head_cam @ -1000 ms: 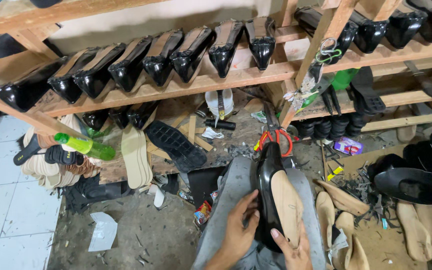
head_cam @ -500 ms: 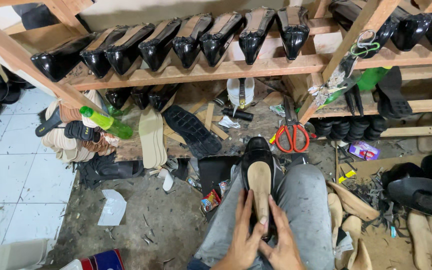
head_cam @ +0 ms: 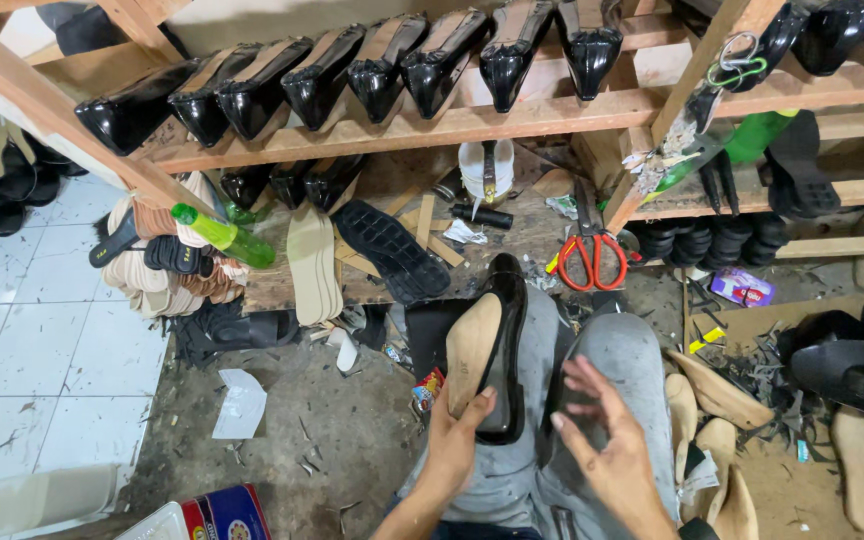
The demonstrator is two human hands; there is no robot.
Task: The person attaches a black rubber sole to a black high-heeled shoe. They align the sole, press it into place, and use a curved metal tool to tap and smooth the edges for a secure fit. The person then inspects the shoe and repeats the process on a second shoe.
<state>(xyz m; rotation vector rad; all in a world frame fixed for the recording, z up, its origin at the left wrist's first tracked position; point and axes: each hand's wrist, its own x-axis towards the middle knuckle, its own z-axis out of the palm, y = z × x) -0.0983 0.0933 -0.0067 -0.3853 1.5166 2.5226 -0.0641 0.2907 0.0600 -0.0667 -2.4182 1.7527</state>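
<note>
Our arms: bare to the elbow, no sleeves in view
Our hands (head_cam: 457, 440) (head_cam: 612, 455): no gloves
Our legs: grey trousers (head_cam: 617, 355), smudged with dust

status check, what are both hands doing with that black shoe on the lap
Left hand grips the black shoe sole-up on the lap. Right hand open beside it, fingers spread, off the shoe. Red-handled scissors lie beyond, clear.

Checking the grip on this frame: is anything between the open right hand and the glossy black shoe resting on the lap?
Nothing visible. The right hand hovers open beside the glossy black shoe, only grey trouser fabric between them. The left hand already holds the shoe's near end.
</note>
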